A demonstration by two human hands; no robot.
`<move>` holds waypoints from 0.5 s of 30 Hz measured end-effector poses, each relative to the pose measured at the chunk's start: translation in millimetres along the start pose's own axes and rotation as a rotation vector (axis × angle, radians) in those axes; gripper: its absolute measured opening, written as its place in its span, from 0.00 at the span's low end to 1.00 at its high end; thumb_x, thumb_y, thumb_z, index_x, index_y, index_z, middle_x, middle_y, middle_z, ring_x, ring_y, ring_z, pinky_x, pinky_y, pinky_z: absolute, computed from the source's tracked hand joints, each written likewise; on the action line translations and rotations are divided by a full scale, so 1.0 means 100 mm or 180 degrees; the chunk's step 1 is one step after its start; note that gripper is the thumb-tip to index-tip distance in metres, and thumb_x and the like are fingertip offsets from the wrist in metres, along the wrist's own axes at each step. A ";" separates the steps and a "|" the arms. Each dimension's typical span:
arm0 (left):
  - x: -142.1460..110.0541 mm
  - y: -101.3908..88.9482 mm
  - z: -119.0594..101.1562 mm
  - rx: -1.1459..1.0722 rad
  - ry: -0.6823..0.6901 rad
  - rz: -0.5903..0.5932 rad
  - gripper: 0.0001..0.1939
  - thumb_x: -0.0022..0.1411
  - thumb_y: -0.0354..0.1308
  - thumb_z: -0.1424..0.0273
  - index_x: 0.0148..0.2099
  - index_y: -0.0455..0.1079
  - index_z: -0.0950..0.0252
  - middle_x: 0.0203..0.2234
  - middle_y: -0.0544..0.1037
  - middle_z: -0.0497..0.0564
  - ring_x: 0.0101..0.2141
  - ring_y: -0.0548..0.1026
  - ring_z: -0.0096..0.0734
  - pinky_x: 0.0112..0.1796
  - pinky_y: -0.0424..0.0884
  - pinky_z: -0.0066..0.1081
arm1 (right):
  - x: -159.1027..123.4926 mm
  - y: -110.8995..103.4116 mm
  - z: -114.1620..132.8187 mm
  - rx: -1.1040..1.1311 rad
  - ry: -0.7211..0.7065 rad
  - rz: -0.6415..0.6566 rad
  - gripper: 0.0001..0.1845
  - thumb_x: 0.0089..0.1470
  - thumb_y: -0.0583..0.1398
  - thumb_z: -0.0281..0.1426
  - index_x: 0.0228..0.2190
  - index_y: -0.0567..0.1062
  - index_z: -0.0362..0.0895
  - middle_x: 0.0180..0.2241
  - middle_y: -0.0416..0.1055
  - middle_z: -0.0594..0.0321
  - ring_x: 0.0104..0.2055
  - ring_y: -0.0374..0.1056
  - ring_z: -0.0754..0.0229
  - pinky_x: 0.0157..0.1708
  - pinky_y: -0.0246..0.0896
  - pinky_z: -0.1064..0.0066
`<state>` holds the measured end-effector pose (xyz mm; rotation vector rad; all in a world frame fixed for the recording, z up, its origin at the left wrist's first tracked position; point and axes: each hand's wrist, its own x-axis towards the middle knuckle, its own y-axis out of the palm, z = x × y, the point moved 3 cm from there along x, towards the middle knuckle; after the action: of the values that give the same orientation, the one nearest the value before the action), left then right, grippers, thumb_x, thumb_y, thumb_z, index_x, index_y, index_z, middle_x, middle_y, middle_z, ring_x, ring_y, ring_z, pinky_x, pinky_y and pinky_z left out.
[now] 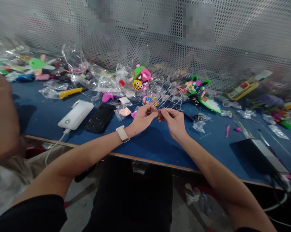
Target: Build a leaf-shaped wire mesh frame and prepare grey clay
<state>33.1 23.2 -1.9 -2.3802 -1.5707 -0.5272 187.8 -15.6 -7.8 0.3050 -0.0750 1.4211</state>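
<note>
Near the middle of the blue table, my left hand and my right hand are close together, fingers pinched. Between them they hold the near edge of a thin, silvery wire grid, which stands up and away from me. The exact grip of the fingertips is partly hidden. Just behind the left fingers lies a small multicoloured clay piece. A clay ball with a yellow cat face sits farther back. Beyond my right hand is a colourful clay figure with green-rimmed ears.
On the left are a white power bank with a cable, a black phone and a yellow cutter. Plastic bags and clay pieces line the perforated metal panel. A dark device lies right. Another person's arm shows far left.
</note>
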 end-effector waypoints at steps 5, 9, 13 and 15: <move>0.00 0.00 0.01 -0.0012 -0.0091 0.0057 0.07 0.66 0.61 0.69 0.34 0.67 0.62 0.25 0.69 0.43 0.28 0.67 0.22 0.32 0.68 0.25 | 0.01 -0.01 -0.03 -0.0023 0.0021 0.0030 0.21 0.52 0.75 0.52 0.33 0.86 0.48 0.29 0.82 0.62 0.29 0.76 0.60 0.36 0.79 0.62; -0.01 0.01 -0.02 0.0071 -0.0183 0.0082 0.06 0.67 0.59 0.71 0.35 0.68 0.63 0.27 0.70 0.44 0.29 0.69 0.23 0.33 0.71 0.25 | 0.01 0.00 -0.03 0.0057 0.0102 0.0011 0.22 0.50 0.76 0.53 0.33 0.86 0.48 0.29 0.82 0.62 0.29 0.77 0.59 0.35 0.78 0.63; -0.02 0.02 -0.04 0.0200 -0.0224 0.0128 0.04 0.67 0.58 0.74 0.36 0.68 0.63 0.27 0.70 0.44 0.30 0.70 0.23 0.33 0.73 0.24 | 0.01 0.00 -0.03 -0.0023 0.0082 0.0043 0.22 0.52 0.75 0.53 0.32 0.85 0.47 0.29 0.82 0.62 0.29 0.76 0.60 0.35 0.78 0.63; -0.02 0.02 -0.05 0.0184 -0.0202 0.0146 0.05 0.68 0.58 0.74 0.36 0.68 0.63 0.26 0.70 0.45 0.30 0.69 0.23 0.33 0.73 0.24 | 0.01 0.00 -0.03 -0.0055 0.0063 0.0049 0.23 0.52 0.75 0.53 0.33 0.85 0.47 0.29 0.81 0.62 0.29 0.76 0.60 0.35 0.78 0.63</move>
<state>33.4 19.2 1.7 -2.4056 -1.5313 -0.3953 188.0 -14.3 -10.3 0.2767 -0.0736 1.4379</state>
